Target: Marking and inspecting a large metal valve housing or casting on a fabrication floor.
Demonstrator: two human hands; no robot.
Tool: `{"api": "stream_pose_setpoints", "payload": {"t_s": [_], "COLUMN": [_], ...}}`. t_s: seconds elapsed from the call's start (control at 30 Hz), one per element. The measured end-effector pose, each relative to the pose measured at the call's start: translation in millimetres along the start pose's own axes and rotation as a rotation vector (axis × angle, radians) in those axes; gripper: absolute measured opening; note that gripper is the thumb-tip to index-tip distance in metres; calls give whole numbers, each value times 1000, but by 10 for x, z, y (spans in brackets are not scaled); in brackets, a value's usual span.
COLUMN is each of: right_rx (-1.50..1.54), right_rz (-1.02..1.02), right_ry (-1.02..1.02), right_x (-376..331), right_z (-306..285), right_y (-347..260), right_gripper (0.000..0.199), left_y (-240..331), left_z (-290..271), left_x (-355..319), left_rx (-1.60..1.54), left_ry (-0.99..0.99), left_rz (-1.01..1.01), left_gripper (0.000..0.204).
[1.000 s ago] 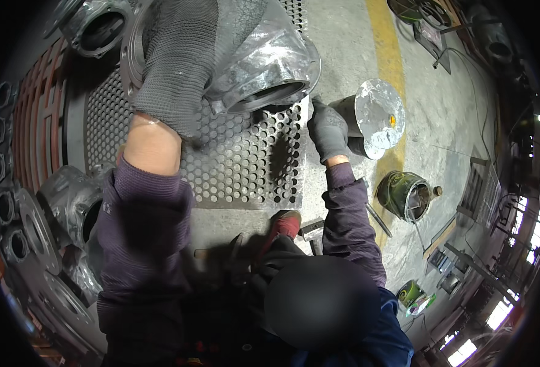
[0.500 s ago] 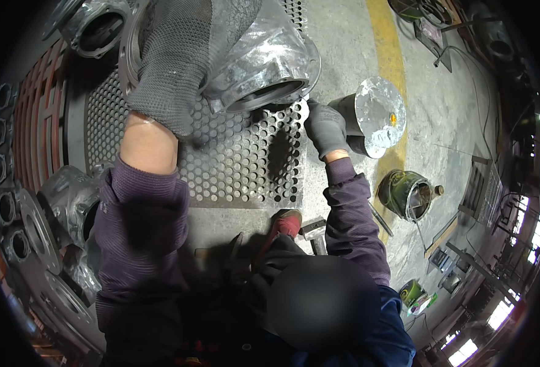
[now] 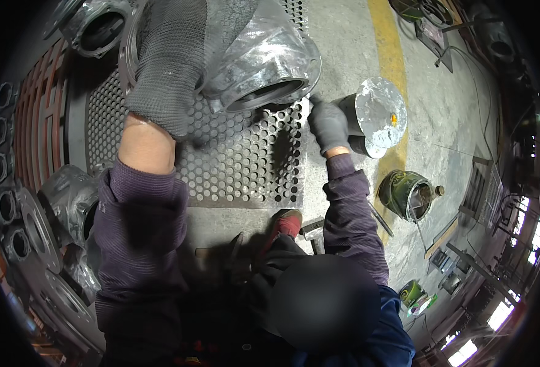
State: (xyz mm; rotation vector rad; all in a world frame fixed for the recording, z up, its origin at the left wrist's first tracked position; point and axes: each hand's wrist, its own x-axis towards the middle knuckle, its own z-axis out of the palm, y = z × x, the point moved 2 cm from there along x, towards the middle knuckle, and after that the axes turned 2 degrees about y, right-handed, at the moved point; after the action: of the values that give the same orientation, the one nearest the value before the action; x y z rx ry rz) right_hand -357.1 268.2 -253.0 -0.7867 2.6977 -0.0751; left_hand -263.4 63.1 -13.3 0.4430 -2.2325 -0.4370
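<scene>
Left grey-gloved hand (image 3: 169,70): over shiny silver flanged metal casting (image 3: 267,61)
Right grey-gloved hand (image 3: 330,126): near it
Both grips: we cannot tell

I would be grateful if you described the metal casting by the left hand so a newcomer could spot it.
Find the metal sheet full of round holes. On its far part sits a big, shiny grey casting, a round opening turned toward the person. Unlike the castings farther left, it has the gloved left hand across it.
</scene>
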Motion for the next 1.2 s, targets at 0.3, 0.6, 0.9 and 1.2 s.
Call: {"api": "stream_pose_setpoints", "payload": {"t_s": [0.3,0.6,0.9,1.2], "right_rx": [127,104,414,1744], "right_rz": [50,0,191,361], "right_ry": [85,-9,255,281], "right_x": [-54,-89,-289,-414], "right_z": [-168,120,19,412], "right_y": [-88,-153,342,214], "right_gripper": [29,34,44,32], "left_y": [-213,-138,15,-237], "left_z": [105,27,82,-16], "left_x": [63,99,7,214], "left_rx": [-98,231,270,82], "left_ry": [-35,30,-311,-397], "left_rz": [-36,291,281,-113], "left_gripper": [40,35,34,51]}}
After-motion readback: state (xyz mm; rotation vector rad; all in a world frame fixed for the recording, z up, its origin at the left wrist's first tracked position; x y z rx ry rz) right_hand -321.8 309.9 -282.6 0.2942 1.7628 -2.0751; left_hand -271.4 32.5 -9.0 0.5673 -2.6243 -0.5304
